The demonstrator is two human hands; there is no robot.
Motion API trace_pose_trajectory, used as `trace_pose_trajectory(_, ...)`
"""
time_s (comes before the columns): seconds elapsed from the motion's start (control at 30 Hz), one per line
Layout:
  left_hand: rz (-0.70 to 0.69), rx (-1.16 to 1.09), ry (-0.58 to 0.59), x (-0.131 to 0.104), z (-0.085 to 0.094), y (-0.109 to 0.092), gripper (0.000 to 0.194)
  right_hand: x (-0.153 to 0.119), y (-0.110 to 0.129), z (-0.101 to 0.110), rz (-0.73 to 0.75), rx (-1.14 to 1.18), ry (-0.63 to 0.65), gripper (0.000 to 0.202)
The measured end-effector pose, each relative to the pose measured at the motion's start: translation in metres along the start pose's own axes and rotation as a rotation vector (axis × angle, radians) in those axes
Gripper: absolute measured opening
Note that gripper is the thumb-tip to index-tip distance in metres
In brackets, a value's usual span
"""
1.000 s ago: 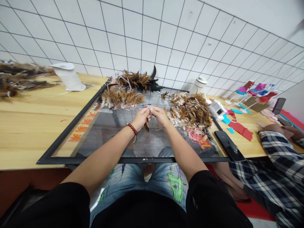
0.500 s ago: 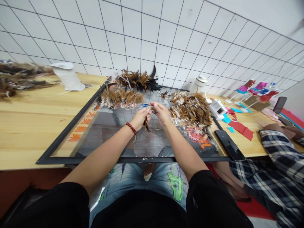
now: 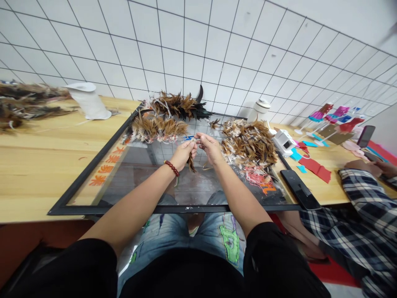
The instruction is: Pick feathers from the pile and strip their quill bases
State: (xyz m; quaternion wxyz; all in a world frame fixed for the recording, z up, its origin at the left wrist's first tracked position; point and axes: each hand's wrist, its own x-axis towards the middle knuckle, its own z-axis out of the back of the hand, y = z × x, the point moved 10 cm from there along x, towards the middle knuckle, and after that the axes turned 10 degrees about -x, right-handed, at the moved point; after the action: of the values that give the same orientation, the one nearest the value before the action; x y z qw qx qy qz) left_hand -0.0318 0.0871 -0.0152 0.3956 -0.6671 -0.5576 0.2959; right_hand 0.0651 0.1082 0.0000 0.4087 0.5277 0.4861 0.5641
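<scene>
My left hand [image 3: 185, 154], with a beaded bracelet on its wrist, is closed on a small bunch of brown feathers [image 3: 191, 163] whose dark tips hang below the fingers. Close beside it, my right hand [image 3: 210, 147] has thumb and fingertips pinched together near the top of the bunch; what lies in that pinch is too small to make out. Just behind the hands is a blue tool [image 3: 187, 138], partly hidden by them. Bundled brown feathers [image 3: 159, 127] lie beyond my left hand, and a large feather heap [image 3: 249, 142] sits to the right of my right hand.
A black-framed glass panel [image 3: 102, 210] lies on the wooden table [image 3: 27, 174]. A phone [image 3: 299, 190] rests on its right edge. At the back stand a white spool [image 3: 89, 101] and a white bottle [image 3: 259, 109]. On the right sits a person in a plaid sleeve [image 3: 361, 194].
My hands stay almost in the same place, with only slight finger movement. At the right, the other person's hands have shifted a little.
</scene>
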Motion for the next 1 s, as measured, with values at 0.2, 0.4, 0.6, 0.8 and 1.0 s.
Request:
trace_pose_trajectory(0.2,-0.064,0.104,-0.03,0.001,0.001,-0.006,0.026,0.001,0.02,0.019,0.106,-0.118,-0.17,0.029)
trace_pose_trajectory(0.4,-0.166,-0.086,-0.282,0.004,0.036,-0.034,0.024,0.017,0.052,0.046,0.169,-0.601,-0.251,0.019)
trace_pose_trajectory(0.6,-0.17,-0.101,-0.504,-0.002,0.063,-0.038,0.025,0.049,0.023,-0.026,0.13,-1.468,0.156,0.033)
trace_pose_trajectory(0.8,-0.13,-0.025,-0.354,0.005,0.048,-0.024,0.027,0.05,0.008,-0.053,0.002,-1.612,0.298,0.043)
trace_pose_trajectory(1.0,-0.177,0.053,-0.281,0.008,0.045,-0.02,0.029,0.012,0.024,-0.023,-0.028,-1.676,0.325,0.029)
